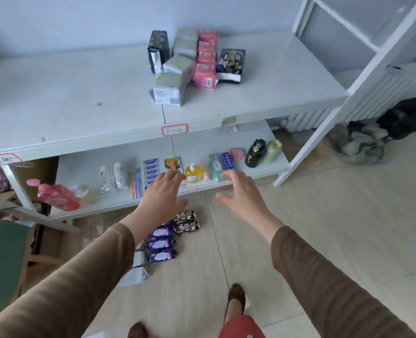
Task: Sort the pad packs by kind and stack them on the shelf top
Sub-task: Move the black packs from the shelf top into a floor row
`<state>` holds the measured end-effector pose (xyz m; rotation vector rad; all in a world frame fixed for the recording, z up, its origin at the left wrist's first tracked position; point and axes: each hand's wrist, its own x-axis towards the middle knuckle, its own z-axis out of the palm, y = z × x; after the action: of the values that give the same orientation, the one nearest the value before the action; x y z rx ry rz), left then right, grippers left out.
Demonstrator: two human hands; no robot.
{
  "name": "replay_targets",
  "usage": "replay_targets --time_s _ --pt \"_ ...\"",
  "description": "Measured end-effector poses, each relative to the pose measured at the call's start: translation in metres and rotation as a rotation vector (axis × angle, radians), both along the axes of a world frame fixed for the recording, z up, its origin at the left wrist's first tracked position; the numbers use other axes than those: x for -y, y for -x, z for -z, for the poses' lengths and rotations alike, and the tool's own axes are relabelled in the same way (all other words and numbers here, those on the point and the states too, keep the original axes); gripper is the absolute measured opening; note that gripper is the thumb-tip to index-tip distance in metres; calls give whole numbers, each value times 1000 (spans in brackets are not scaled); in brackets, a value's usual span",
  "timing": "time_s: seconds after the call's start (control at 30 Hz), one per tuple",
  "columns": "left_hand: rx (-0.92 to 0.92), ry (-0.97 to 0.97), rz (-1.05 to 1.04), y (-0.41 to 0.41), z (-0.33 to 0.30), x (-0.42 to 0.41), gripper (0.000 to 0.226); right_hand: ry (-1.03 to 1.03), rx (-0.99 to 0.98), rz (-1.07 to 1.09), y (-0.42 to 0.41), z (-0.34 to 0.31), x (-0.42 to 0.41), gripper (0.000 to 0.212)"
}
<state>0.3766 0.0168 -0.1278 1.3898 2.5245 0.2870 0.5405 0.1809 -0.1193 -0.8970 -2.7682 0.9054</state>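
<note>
Both hands out in front of the lower shelf, holding nothing: left hand (164, 191) with fingers straight and together, right hand (238, 191) with fingers spread wide, thumb out. On the shelf top (68, 106), toward the back, packs grouped by kind: a row of pale green-grey packs (170, 87), a row of pink packs (205, 58) just beside it on the right, a dark pack (158, 48) standing at the left end, another dark printed pack (230, 65) at the right. On the floor (324, 215) beneath the left forearm: purple packs (160, 243) in a line, two black packs (185, 222) beside them, silver-grey packs (136, 269) nearer the person. Lower shelf (80, 167) carries toothbrushes, bottles and small toiletries.
</note>
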Motion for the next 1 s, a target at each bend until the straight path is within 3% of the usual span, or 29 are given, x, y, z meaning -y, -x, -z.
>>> replay_targets --time_s 0.3,0.57,0.8,1.0 --pt "-18 -108 -110 12 -51 -81 63 -20 -60 -70 27 -47 -121 52" --pt "-41 -218 -157 85 -76 -151 60 -25 -77 -91 110 -69 -206 53" --pt "-50 -259 -185 155 -96 -209 59 -26 -70 -26 179 -82 -271 57" --pt "-56 -300 -255 211 -98 -244 59 32 56 102 236 -74 -329 70"
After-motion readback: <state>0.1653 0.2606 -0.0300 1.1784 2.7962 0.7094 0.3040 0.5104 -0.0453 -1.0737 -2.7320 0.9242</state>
